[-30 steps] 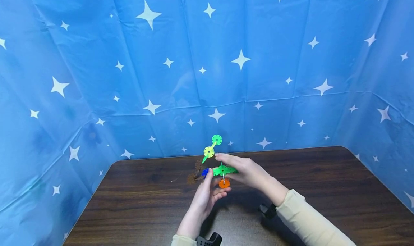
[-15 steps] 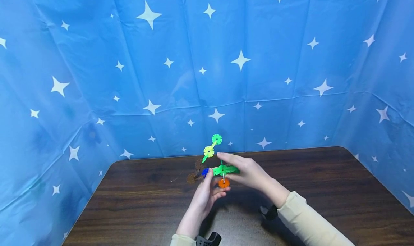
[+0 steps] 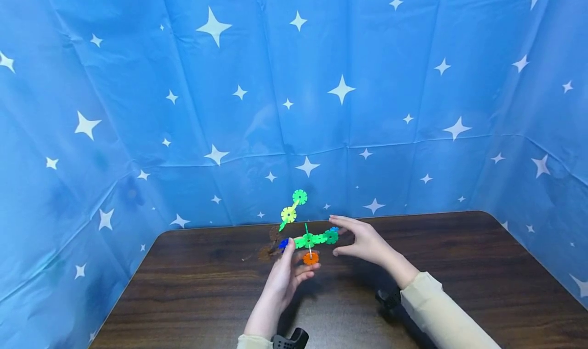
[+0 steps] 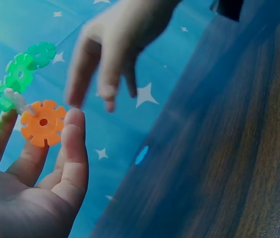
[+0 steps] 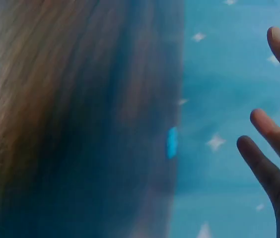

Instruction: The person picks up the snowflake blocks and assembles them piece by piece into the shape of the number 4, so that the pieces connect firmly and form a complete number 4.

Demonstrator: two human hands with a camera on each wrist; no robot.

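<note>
My left hand (image 3: pixel 281 280) grips a built-up figure of notched plastic discs, thumb at its blue disc (image 3: pixel 284 244). A row of green discs (image 3: pixel 309 240) runs right from there, ending in a darker green disc (image 3: pixel 331 237). Below the row, an orange disc (image 3: pixel 311 258) hangs on a white piece, over my fingers; in the left wrist view this orange disc (image 4: pixel 43 123) shows its centre hole. A yellow disc (image 3: pixel 288 215) and a green disc (image 3: pixel 300 197) rise at the upper left. Fingers spread and holding nothing, my right hand (image 3: pixel 367 243) hovers just right of the row.
On the dark wooden table (image 3: pixel 184 288), near its far edge, lies a small blue disc (image 4: pixel 141 155). Brown discs (image 3: pixel 274 234) show beside the figure's left end. A blue star-patterned curtain (image 3: pixel 257 109) surrounds the table's back and sides.
My right hand has come away from the green row and moved right, uncovering the end disc and the blue piece behind it. My left hand and the figure have shifted slightly left.
</note>
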